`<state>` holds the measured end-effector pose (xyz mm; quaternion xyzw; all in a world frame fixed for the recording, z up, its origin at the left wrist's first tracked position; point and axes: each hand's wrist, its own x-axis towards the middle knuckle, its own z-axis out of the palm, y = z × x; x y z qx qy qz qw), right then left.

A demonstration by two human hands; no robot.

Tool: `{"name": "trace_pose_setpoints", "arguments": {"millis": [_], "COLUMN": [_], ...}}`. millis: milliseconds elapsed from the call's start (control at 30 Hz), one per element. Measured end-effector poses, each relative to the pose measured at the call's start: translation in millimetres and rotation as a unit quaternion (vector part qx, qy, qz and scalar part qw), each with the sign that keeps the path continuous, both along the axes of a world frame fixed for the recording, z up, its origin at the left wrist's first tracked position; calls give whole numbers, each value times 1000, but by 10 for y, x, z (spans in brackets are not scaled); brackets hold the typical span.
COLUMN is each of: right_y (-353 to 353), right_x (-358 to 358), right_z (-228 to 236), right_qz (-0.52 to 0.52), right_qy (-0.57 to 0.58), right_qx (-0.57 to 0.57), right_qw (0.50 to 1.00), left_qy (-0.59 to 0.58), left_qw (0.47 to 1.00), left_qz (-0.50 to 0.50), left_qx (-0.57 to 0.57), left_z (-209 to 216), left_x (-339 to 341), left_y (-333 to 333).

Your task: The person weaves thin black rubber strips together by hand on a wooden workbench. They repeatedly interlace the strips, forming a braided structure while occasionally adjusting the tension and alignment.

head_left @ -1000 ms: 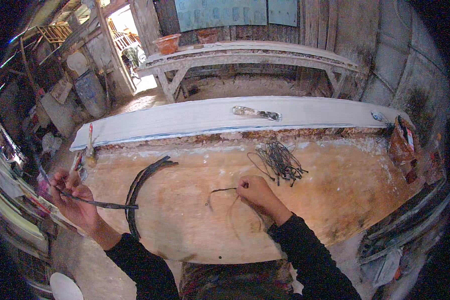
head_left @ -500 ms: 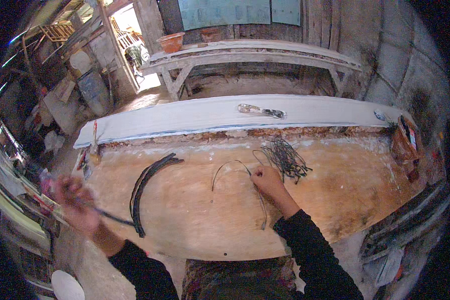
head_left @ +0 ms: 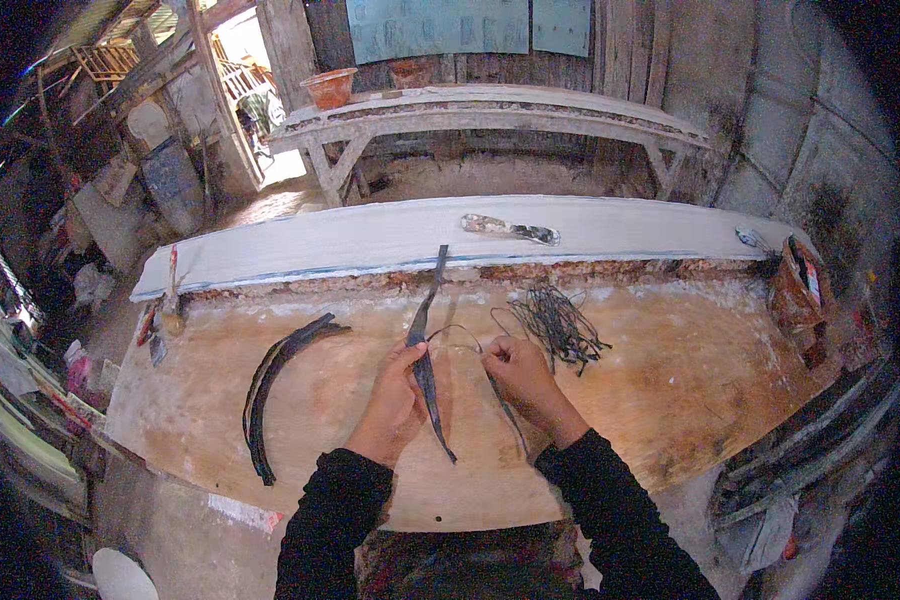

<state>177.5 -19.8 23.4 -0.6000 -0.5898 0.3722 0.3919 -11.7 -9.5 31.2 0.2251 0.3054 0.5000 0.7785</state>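
While my left fingers pinch a flat, tapering black strip, rubbery-looking, near its middle, my right fingers grip a thin, dark, flexible cord that arches toward it. Both lie over the tan wooden table, between a curved bundle of black strips and a tangle of thin black cords. I'd judge a light pinch best, strip untwisted, cord clear of the tangle.

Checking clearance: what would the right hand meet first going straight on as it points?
Beyond the thin strand it holds, the right hand likely meets the wider dark strip held in the left hand, on its upper part; depth is unclear, so it may miss.
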Motion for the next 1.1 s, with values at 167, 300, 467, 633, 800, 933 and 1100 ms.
{"name": "trace_pose_setpoints", "arguments": {"millis": [167,300,467,633,800,933,1100], "right_y": [-103,-162,-281,-258,-226,-211,-71], "right_x": [-124,-197,-309,-242,-183,-134,-40], "right_z": [109,34,147,90,165,164,105], "right_qz": [81,146,279,207,165,142,47], "right_qy": [87,112,69,48,71,34,-3], "right_qx": [32,15,-39,-35,-27,36,77], "right_qw": [992,983,957,977,983,989,996], "left_qy": [-52,-97,-131,-26,-52,-85,-35], "left_qw": [996,995,989,986,955,951,894], "left_qz": [-55,-14,54,153,290,296,431], "left_qx": [-50,-24,34,64,-26,37,114], "left_z": [86,51,-322,-340,135,188,-104], "left_x": [-94,-19,-352,-515,-529,-732,-1287], "left_y": [-51,-21,252,345,258,282,533]}}
